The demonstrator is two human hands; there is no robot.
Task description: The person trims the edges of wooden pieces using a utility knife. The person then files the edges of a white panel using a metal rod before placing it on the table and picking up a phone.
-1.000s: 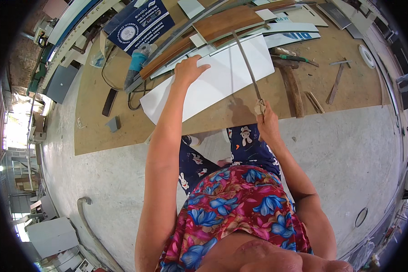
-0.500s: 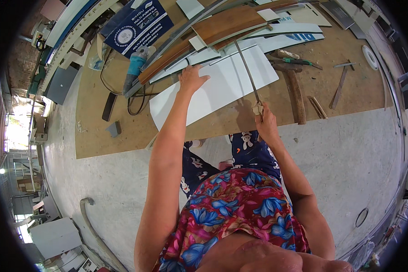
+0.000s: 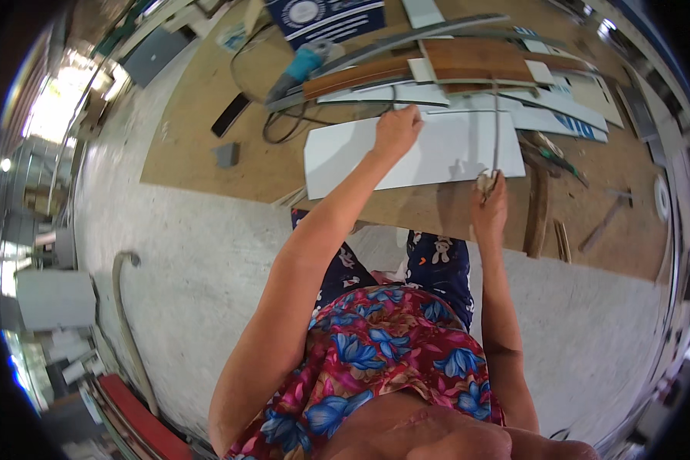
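Observation:
A long white panel (image 3: 345,157) lies on the brown work board near its front edge. My left hand (image 3: 396,134) is closed at the panel's far edge, with its fingers curled and the fingertips hidden. In my right hand (image 3: 491,211) is a long thin metal blade (image 3: 496,130) with a pale wrapped grip; whether it is a file or a saw blade cannot be made out. The blade points away from me, over the right part of the panel. Just beyond the panel are stacked brown wood-grain pieces (image 3: 475,61) and white strips.
A teal angle grinder (image 3: 305,65) with a dark cable lies at the far left, beside a blue box (image 3: 330,21). Right of the panel are a hammer (image 3: 538,203), a green-handled tool (image 3: 560,162) and a tape roll (image 3: 661,198). A black bar (image 3: 231,115) and a grey block (image 3: 226,155) lie left.
The whole view has turned, shifting the bench rightward in it. My left hand's fingers, spread before, are now curled in. My right hand still holds the blade.

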